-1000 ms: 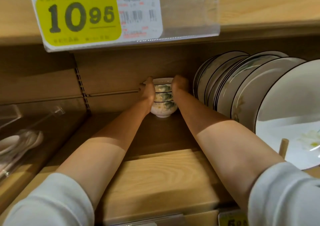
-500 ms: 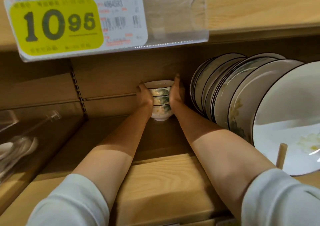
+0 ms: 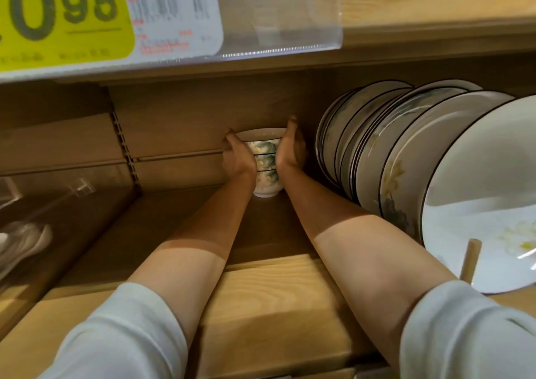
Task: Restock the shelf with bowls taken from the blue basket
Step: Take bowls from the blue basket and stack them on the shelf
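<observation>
Stack of 3 bowls (image 3: 265,164), glazed ceramic: standing at back of shelf (image 3: 269,288), beside plates (image 3: 406,158). Heavy, slippery, breakable. Cupped between left hand (image 3: 236,158) and right hand (image 3: 290,149). Best supported low, both sides.

A yellow price tag (image 3: 63,18) on the upper shelf's front edge, at the left, reads "0" and "95", cut by the frame. The white label (image 3: 171,16) beside it carries barcodes; its small print is illegible.
</observation>
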The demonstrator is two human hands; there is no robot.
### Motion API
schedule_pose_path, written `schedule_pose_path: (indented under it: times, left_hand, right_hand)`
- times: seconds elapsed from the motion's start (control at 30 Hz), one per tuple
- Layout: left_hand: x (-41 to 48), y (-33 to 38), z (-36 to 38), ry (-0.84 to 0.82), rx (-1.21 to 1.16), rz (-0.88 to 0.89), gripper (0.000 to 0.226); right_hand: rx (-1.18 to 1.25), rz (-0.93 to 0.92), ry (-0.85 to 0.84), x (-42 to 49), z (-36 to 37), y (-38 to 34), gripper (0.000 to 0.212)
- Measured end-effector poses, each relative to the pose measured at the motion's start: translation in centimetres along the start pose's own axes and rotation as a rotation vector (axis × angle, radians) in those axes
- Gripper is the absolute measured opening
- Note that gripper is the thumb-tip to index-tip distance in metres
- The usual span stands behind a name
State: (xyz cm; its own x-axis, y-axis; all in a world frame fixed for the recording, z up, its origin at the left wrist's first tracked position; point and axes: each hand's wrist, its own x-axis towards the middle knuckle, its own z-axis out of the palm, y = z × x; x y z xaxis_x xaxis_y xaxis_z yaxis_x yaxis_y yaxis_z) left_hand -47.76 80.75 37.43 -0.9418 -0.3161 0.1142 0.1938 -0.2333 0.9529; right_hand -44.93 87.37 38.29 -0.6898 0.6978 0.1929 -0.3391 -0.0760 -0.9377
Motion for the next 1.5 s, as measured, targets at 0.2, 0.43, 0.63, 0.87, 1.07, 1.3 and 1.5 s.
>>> schedule_pose_path:
  times: [0.2, 0.43, 0.63, 0.87, 1.07, 1.3, 1.5]
  left_hand:
    - [-0.1, 0.3, 0.0, 0.004, 0.003, 0.014, 0.060]
    - [-0.2, 0.3, 0.0, 0.001, 0.013, 0.017, 0.062]
    - [-0.1, 0.2, 0.0, -0.017, 0.027, 0.039, 0.067]
    - [-0.1, 0.2, 0.1, 0.006, 0.044, 0.046, 0.067]
    - [-0.4, -0.5, 0.0, 0.007, 0.085, 0.154, 0.068]
    - [-0.1, -0.8, -0.4, 0.000, 0.181, 0.235, 0.062]
    - [-0.2, -0.7, -0.7, 0.003, 0.232, 0.202, 0.063]
  right_hand:
    - [-0.025, 0.045, 0.004, 0.1, 0.0, -0.1, 0.061]
    - [0.058, 0.061, -0.009, -0.1, 0.1, -0.5, 0.064]
    - [0.065, 0.053, -0.032, -0.1, 0.0, -0.3, 0.063]
    - [0.064, 0.017, -0.005, -0.2, 0.1, 0.1, 0.058]
    - [0.012, 0.024, 0.002, 0.0, -0.1, 0.0, 0.057]
    - [0.004, 0.048, -0.033, 0.3, -0.1, 0.0, 0.065]
    - [0.030, 0.068, -0.029, 0.2, -0.1, -0.1, 0.064]
